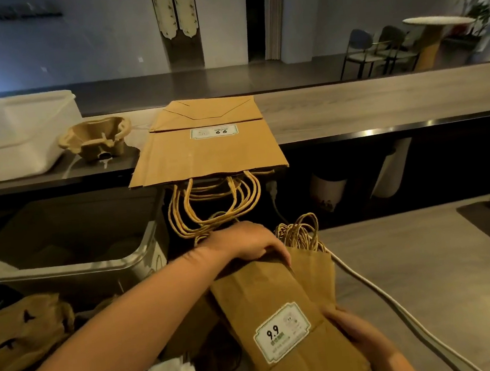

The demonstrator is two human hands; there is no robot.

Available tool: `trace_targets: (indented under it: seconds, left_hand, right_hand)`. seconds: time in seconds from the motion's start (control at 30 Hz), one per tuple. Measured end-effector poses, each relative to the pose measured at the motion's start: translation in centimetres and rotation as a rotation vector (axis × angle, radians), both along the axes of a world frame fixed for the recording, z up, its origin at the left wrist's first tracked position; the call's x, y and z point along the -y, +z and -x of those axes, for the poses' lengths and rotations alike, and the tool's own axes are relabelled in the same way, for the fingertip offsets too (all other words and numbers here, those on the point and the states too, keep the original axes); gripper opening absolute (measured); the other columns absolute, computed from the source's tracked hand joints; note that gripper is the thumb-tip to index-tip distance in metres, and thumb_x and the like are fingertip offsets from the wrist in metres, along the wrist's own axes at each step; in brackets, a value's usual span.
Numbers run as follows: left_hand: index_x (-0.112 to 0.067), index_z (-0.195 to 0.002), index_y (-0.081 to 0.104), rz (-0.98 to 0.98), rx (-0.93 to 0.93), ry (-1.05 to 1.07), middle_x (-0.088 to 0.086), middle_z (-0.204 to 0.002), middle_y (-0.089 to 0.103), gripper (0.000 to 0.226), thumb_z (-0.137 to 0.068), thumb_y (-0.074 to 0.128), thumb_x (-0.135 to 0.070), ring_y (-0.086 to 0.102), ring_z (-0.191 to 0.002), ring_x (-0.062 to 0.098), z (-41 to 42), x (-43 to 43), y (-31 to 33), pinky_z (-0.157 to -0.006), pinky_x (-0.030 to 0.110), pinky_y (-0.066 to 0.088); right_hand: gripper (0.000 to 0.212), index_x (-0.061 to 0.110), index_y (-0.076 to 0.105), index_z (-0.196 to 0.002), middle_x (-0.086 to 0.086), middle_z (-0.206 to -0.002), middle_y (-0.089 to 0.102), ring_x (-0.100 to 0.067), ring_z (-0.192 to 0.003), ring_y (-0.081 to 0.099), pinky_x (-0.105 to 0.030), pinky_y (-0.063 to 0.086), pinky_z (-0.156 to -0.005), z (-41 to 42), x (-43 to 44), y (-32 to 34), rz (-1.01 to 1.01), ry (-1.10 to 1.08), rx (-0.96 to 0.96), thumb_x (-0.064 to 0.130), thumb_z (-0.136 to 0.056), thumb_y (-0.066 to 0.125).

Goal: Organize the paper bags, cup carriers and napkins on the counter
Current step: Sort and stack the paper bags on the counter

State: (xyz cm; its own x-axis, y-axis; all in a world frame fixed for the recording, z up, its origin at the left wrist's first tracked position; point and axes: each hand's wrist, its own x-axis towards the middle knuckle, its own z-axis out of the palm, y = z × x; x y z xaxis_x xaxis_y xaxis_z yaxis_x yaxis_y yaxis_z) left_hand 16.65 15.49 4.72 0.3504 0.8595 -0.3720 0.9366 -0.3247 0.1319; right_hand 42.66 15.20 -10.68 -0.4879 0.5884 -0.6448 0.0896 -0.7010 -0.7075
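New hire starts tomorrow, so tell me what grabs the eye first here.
Near the bottom, the left hand and right hand grip a bundle of narrow paper bags labelled 9.9. Beyond, a flat bag stack lies on the raised counter, handles hanging over its edge, a cup carrier left of it.

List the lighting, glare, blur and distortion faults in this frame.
Head view: dim overall, nearly black under the counter; a glare streak on its front edge, which the wide lens bows; blur at far right past the round table; the label on the held bag is sharp.
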Motion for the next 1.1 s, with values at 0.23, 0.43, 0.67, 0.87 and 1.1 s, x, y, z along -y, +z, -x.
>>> trace_targets:
  seconds: [0.23,0.43,0.67,0.87,1.1]
  left_hand:
    - [-0.036,-0.113,0.063,-0.288,-0.047,-0.141,-0.006,-0.121,0.056,0.025,-0.090,0.056,-0.029,0.041,-0.118,0.022,-5.8,-0.9,-3.2,-0.109,0.043,0.024]
    - [-0.047,-0.117,0.047,-0.623,0.716,0.555,-0.011,-0.132,0.040,0.043,-0.088,0.055,-0.015,0.031,-0.126,0.007,-3.8,5.6,-7.3,-0.105,0.034,0.033]
    - [-0.019,-0.148,0.006,0.288,1.281,1.358,0.003,-0.141,0.037,0.089,-0.084,0.068,-0.018,0.035,-0.133,0.025,-4.2,14.0,-10.5,-0.111,0.038,0.029]
    - [-0.023,-0.148,-0.010,0.311,1.164,1.279,0.002,-0.154,0.021,0.089,-0.091,0.058,-0.030,0.026,-0.139,0.023,-5.5,11.1,-10.8,-0.114,0.038,0.025]
    - [-0.018,-0.147,-0.017,0.395,1.001,1.135,0.002,-0.156,0.016,0.088,-0.094,0.051,-0.037,0.023,-0.141,0.022,-5.4,8.6,-11.0,-0.113,0.036,0.024]
  right_hand:
    - [0.062,0.002,0.052,-0.125,-0.024,-0.106,0.068,-0.036,-0.091,0.068,-0.040,0.056,-0.068,2.9,0.6,1.4,0.054,0.046,0.030,0.018,-0.068,0.072]
    - [0.071,0.003,0.050,-0.126,-0.022,-0.103,0.069,-0.035,-0.092,0.067,-0.038,0.056,-0.069,3.3,0.9,1.4,0.030,0.005,0.041,0.022,-0.061,0.073]
    - [0.077,0.007,0.041,-0.135,-0.020,-0.111,0.064,-0.035,-0.095,0.065,-0.039,0.055,-0.069,3.3,0.9,0.6,-0.036,-0.032,0.082,0.025,-0.066,0.072]
    - [0.119,0.020,0.044,-0.132,-0.017,-0.117,0.064,-0.036,-0.103,0.064,-0.052,0.050,-0.092,3.4,1.2,0.3,-0.084,-0.067,0.098,0.050,-0.027,0.092]
    - [0.076,0.009,0.045,-0.134,-0.020,-0.119,0.064,-0.037,-0.109,0.061,-0.052,0.043,-0.100,3.4,0.8,0.3,0.021,-0.056,-0.064,0.049,-0.075,0.069]
